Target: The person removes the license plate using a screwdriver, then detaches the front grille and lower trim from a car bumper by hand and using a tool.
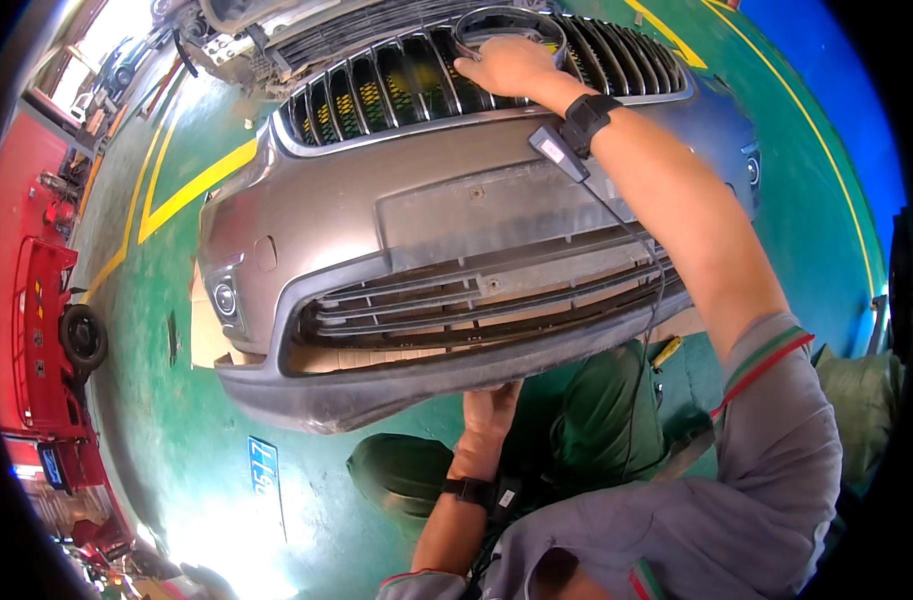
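Observation:
A grey-brown car front bumper (322, 215) leans in front of me, with a chrome-slatted grille (377, 90) along its top and a black lower mesh opening. At the grille's upper middle, my right hand (514, 70) is closed on the bumper beside a dark oval ring (477, 20); some of its fingertips are hidden. Below, my left hand (492, 403) grips the bumper's bottom lip from underneath, its fingers mostly out of sight. Each wrist wears a black strap with a small device, and a thin cable (659, 290) hangs from the right one.
Flattened cardboard (207, 325) lies under the bumper on the green floor. A blue plate (265, 465) is on the floor at lower left, and a yellow-handled tool (667, 352) lies by my right knee. Car parts (227, 50) stand behind; a red vehicle (37, 330) is far left.

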Demonstrator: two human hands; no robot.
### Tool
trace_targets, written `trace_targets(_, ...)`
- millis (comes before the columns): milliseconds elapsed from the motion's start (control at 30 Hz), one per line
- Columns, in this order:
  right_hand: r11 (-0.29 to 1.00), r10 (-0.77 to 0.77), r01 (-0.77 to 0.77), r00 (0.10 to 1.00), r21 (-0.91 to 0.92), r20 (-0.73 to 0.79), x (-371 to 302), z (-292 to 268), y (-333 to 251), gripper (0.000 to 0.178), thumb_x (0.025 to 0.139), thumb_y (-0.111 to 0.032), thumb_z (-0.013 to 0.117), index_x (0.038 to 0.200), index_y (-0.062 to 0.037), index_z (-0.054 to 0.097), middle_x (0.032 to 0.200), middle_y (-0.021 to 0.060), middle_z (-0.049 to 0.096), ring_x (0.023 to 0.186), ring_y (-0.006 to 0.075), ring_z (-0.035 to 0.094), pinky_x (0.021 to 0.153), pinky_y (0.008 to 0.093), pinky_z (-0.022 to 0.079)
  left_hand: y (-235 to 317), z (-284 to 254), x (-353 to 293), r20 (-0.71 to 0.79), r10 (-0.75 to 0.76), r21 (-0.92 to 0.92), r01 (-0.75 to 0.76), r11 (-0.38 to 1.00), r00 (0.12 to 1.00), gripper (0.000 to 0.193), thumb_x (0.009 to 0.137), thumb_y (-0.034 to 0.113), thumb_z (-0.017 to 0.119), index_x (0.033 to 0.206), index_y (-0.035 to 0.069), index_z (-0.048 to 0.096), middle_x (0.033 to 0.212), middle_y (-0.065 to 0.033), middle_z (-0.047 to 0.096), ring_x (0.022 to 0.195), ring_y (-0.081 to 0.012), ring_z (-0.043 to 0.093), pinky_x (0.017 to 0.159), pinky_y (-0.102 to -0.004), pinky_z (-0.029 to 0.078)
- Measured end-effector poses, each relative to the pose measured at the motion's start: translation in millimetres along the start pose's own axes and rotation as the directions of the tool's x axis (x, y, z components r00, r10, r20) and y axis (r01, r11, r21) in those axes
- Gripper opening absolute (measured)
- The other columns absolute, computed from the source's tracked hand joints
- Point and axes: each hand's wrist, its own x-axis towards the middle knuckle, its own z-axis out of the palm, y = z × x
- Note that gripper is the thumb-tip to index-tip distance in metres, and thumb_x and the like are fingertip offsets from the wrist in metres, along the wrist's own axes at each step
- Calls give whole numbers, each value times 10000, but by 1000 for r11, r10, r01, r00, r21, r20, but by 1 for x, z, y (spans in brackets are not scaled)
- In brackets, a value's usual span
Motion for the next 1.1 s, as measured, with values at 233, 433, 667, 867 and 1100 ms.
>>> trace_targets(233, 1000, 18, -13, 982, 23, -190, -39, -53, 3, 622, 940, -586, 543, 945, 4, 739, 973, 228, 721, 955, 412, 693, 808, 490, 547, 10, 19, 11, 190, 18, -35, -12, 999, 982, 435, 1002, 306, 615, 1374, 86, 559, 1390, -51, 595, 1262, -263, 564, 1085, -421, 474)
trace_targets(433, 984, -116, 31, 859, -177, -498, -100, -133, -25, 465, 944, -469, 607, 931, -11, 688, 805, 170, 694, 755, 322, 686, 656, 470, 517, 41, -57, 50, 449, 77, -108, -32, 994, 890, 467, 1035, 294, 515, 1439, 62, 489, 1432, -107, 561, 1282, -299, 544, 1117, -451, 432)
trace_targets(667, 990, -80, 137, 672, 17, -736, -75, -42, -32, 519, 913, -550, 635, 680, -87, 633, 604, 128, 636, 608, 374, 655, 557, 466, 491, 109, 8, 170, -345, 78, -435, -233, 870, 935, 561, 1037, 362, 456, 1486, 26, 427, 1442, -148, 558, 1303, -349, 543, 1122, -483, 432)
trace_targets(867, 933, -282, 357, 660, -40, -696, -99, 56, -25, 403, 839, -382, 764, 630, -84, 590, 569, 100, 593, 549, 311, 611, 609, 391, 508, 127, 41, 121, -54, -75, -315, 54, 948, 996, 702, 1023, 456, 446, 1481, -72, 377, 1564, -197, 389, 1441, -343, 377, 1184, -503, 344)
trace_targets(1100, 953, -171, 298, 681, 55, -712, -125, 61, -21, 322, 772, -313, 823, 734, -94, 590, 643, 82, 625, 610, 285, 628, 599, 381, 498, 239, 110, 50, 130, 487, 419, -493, 762, 864, 660, 1054, 437, 439, 1500, -47, 378, 1530, -193, 426, 1421, -327, 400, 1171, -479, 330)
